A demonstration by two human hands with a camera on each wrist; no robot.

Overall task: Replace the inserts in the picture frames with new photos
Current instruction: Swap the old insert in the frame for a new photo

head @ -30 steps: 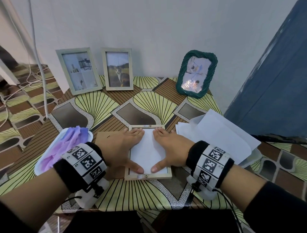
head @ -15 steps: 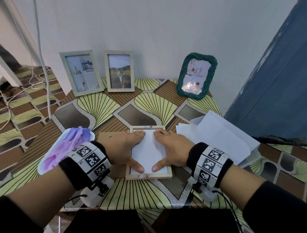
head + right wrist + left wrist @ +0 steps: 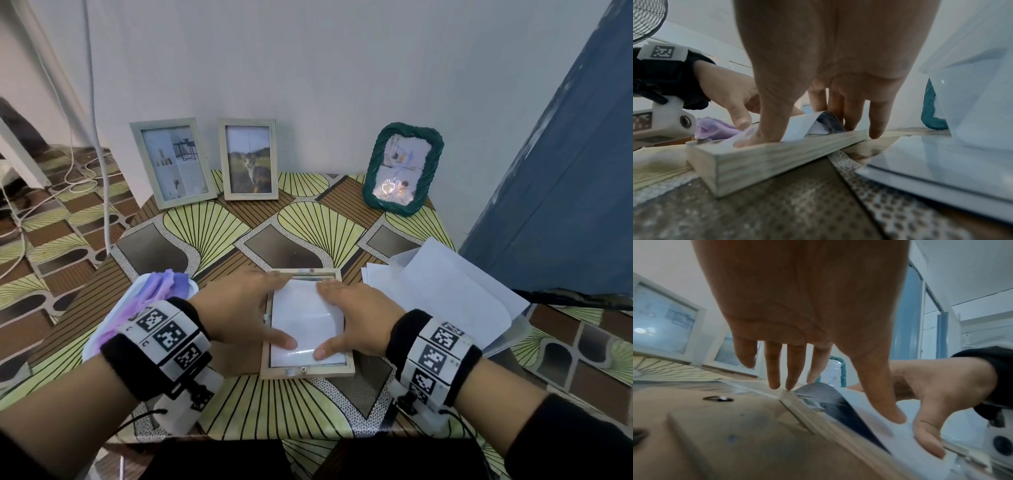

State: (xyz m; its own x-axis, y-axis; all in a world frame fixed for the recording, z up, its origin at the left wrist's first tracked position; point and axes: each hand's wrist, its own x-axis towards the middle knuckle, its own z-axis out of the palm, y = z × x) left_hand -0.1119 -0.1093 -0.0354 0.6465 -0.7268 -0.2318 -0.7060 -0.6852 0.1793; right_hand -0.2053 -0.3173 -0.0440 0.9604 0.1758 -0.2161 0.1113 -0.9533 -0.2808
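Note:
A pale wooden picture frame [image 3: 306,370] lies face down near the table's front edge. A photo [image 3: 305,322] sits in it, white back up, bowed upward with its far edge lifted off the glass. My left hand [image 3: 253,308] lies along the frame's left side, thumb on the photo's near end. Opposite it, my right hand [image 3: 346,318] mirrors this from the right. In the left wrist view my left hand [image 3: 849,369] presses its thumb on the curved photo [image 3: 890,433], fingertips by the frame rail [image 3: 797,410]. In the right wrist view my right hand [image 3: 828,81] thumbs the photo [image 3: 801,125] down inside the frame [image 3: 777,160].
A brown backing board [image 3: 239,359] lies under my left hand. A white tray with a purple cloth [image 3: 161,291] is at the left. Loose white sheets [image 3: 445,294] lie to the right. Two wooden frames [image 3: 173,161] [image 3: 250,159] and a green frame [image 3: 400,168] lean on the wall.
The photo lay flat in the frame before; now its far edge has risen and it bows upward. My fingertips have drawn back from the far rail, exposing glass there.

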